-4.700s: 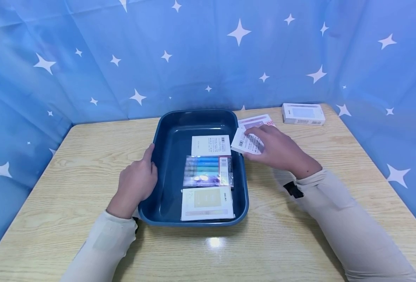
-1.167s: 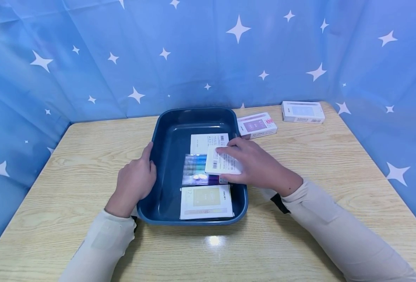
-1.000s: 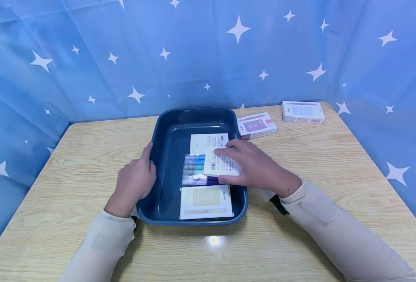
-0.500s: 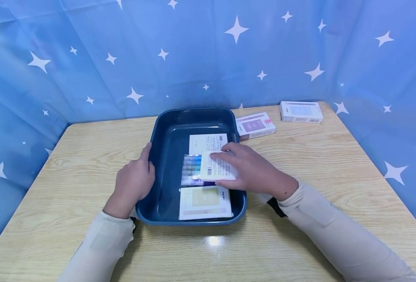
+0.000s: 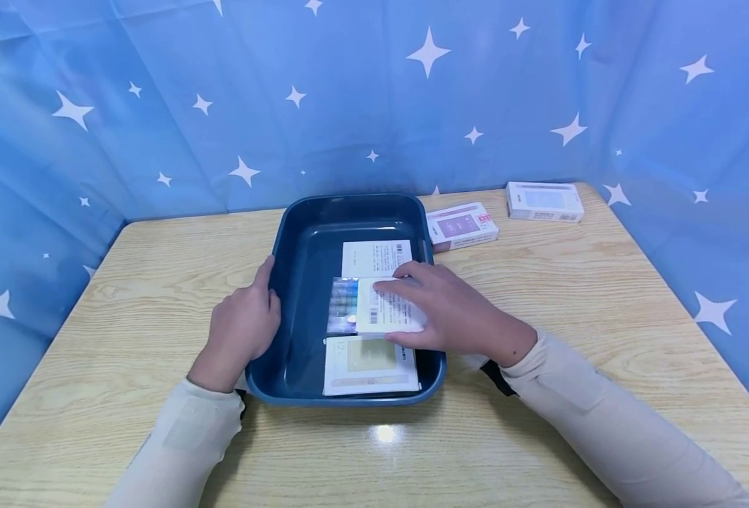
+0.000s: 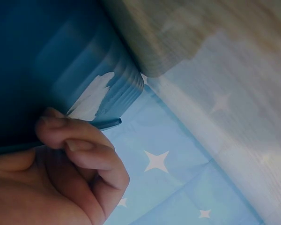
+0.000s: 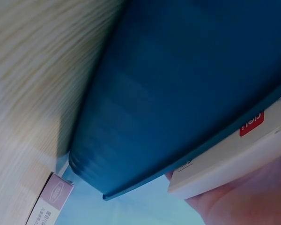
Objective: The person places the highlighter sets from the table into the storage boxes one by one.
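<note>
The box (image 5: 381,314) is flat and white, with dark print, a barcode and a red label (image 7: 251,123). You pinch it between thumb and fingertips of your part-open right hand (image 5: 447,307), above the pens (image 5: 343,310). Your left hand (image 5: 244,328), fingers curled, index stretched forward, grips the tub (image 5: 307,303).

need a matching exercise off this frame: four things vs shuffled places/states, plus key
1. Left hand
2. Right hand
3. Clear pack
4. Purple-marked box

A. On the table, right of the tray
B. Holding a white box
C. Inside the tray, partly hidden
D. At the tray's left side

Pairs: 1-D, 2-B, 3-C, 4-A
</note>
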`<action>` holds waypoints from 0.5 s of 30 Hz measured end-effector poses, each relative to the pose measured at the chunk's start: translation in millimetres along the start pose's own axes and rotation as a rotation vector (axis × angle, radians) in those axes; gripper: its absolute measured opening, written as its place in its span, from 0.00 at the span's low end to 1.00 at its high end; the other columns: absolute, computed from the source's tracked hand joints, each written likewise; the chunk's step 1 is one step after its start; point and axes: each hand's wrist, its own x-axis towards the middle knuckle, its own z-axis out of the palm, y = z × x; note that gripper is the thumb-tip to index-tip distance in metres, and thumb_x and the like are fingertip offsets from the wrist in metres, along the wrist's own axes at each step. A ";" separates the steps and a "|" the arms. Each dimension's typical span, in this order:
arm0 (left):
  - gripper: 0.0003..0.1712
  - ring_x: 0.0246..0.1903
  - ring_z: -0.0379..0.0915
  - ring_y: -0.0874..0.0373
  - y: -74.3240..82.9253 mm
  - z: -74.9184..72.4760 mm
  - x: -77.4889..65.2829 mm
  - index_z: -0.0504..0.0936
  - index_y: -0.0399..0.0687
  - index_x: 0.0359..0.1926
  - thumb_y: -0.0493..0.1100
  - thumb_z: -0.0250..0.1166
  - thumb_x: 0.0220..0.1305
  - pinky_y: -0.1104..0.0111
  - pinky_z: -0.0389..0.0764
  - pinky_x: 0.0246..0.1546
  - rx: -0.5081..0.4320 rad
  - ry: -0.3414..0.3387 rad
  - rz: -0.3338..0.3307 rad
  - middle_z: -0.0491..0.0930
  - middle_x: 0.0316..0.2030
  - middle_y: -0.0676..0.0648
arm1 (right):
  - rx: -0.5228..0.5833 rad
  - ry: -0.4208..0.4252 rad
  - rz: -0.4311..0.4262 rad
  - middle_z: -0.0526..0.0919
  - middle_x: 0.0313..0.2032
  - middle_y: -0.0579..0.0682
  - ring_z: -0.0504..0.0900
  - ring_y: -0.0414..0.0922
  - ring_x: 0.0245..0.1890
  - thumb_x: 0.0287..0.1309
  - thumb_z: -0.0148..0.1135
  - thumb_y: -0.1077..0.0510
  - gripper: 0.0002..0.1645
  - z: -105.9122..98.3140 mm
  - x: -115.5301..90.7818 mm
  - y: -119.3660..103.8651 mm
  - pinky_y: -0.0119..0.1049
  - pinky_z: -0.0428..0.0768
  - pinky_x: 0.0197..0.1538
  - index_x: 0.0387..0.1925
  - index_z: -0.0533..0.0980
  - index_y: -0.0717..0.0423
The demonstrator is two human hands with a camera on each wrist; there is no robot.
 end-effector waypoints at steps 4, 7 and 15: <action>0.34 0.09 0.62 0.54 0.4 -0.5 0.2 0.52 0.42 0.78 0.43 0.45 0.75 0.66 0.61 0.12 0.003 -0.001 0.002 0.66 0.11 0.47 | 0.000 0.013 -0.021 0.76 0.58 0.52 0.76 0.46 0.51 0.51 0.71 0.33 0.42 0.4 -0.4 -2.5 0.45 0.78 0.54 0.65 0.74 0.43; 0.34 0.09 0.62 0.55 0.7 -1.0 0.3 0.52 0.42 0.78 0.43 0.45 0.75 0.66 0.61 0.12 0.006 0.000 0.004 0.66 0.11 0.47 | 0.009 0.017 -0.037 0.75 0.58 0.53 0.76 0.48 0.52 0.51 0.72 0.36 0.42 0.6 -0.8 -3.6 0.46 0.78 0.55 0.66 0.73 0.45; 0.34 0.09 0.63 0.54 0.4 -1.4 -0.5 0.52 0.43 0.78 0.43 0.45 0.75 0.66 0.62 0.13 -0.002 -0.011 -0.003 0.67 0.12 0.47 | 0.021 0.036 -0.098 0.73 0.60 0.56 0.74 0.50 0.55 0.48 0.71 0.44 0.44 1.9 -1.9 -6.4 0.47 0.77 0.58 0.68 0.71 0.49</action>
